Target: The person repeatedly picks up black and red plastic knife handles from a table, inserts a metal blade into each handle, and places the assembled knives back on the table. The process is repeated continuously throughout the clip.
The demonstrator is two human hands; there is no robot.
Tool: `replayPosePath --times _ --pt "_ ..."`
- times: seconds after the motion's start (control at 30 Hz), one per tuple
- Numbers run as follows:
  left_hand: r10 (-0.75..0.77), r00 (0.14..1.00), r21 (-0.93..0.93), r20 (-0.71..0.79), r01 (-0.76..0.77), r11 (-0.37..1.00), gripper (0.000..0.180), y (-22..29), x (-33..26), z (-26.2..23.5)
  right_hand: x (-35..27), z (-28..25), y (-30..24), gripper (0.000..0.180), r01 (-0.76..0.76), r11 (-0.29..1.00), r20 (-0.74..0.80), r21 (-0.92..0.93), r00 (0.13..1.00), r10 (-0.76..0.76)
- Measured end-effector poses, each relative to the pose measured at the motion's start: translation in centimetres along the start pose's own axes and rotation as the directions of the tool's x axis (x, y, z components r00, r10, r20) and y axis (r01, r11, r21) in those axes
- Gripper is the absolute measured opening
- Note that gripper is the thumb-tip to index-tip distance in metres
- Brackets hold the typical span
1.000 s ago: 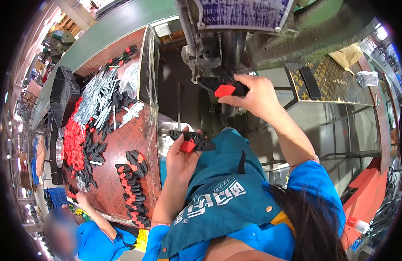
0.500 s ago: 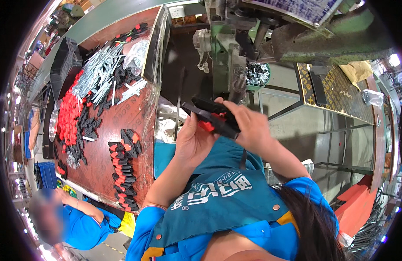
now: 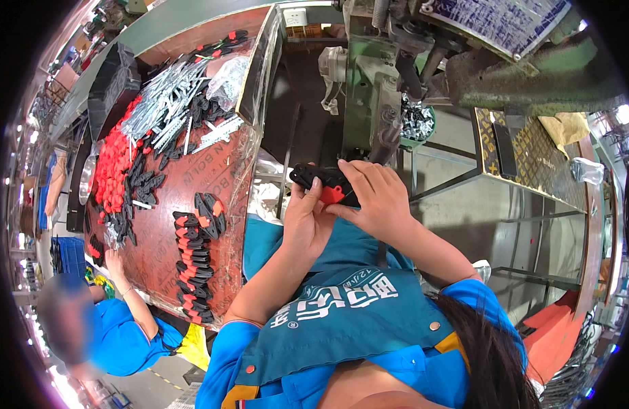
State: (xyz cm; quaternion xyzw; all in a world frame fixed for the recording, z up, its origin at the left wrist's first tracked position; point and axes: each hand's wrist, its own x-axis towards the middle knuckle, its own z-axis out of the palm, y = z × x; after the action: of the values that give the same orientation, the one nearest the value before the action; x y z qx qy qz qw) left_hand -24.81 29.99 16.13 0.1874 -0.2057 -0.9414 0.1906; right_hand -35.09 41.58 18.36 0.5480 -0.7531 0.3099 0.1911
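A black-and-red plastic clamp part [image 3: 332,193] is held between both hands in front of my apron. My left hand [image 3: 306,219] is closed on its left end, with the thumb up against the black side. My right hand [image 3: 379,201] grips the other end, fingers over the top and thumb under the red piece. My fingers and palms hide part of it. Directly beyond my hands stands a green press machine [image 3: 369,88] with a metal ram [image 3: 387,140].
On my left, a red-brown table [image 3: 226,167] bears metal bars [image 3: 168,102], red pieces [image 3: 113,170] and a row of black-and-red parts [image 3: 193,266]. A co-worker's hand [image 3: 115,262] touches its near left edge. A green bin [image 3: 418,126] of metal pieces stands behind the press.
The clamp part has turned in my hands, so its red piece shows more plainly. My right hand has shifted left and wrapped closer around it. The co-worker's hand has reached onto the table.
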Motion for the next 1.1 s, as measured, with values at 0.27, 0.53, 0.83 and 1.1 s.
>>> replayPosePath --times 0.27,0.53,0.83,1.1 --pt "-0.016 0.999 0.051 0.041 0.014 0.999 0.028 -0.4 0.0 -0.6 0.0 0.3 1.1 0.067 -0.01 0.999 0.012 0.039 1.0 0.01" --pt "-0.028 0.995 -0.129 0.101 0.041 0.991 0.032 0.1 0.3 -1.8 2.0 -4.3 3.3 0.044 -0.152 0.982 -0.196 0.114 0.965 0.172" --pt "-0.097 0.986 -0.182 0.134 0.12 0.976 0.028 0.4 0.3 -1.7 5.7 -7.0 7.7 0.039 -0.152 0.988 -0.198 -0.034 0.97 0.142" --pt "-0.136 0.984 -0.126 0.113 0.15 0.981 0.027 1.0 0.2 -2.1 4.8 -5.8 8.2 0.047 -0.167 0.985 -0.089 -0.045 0.983 0.162"
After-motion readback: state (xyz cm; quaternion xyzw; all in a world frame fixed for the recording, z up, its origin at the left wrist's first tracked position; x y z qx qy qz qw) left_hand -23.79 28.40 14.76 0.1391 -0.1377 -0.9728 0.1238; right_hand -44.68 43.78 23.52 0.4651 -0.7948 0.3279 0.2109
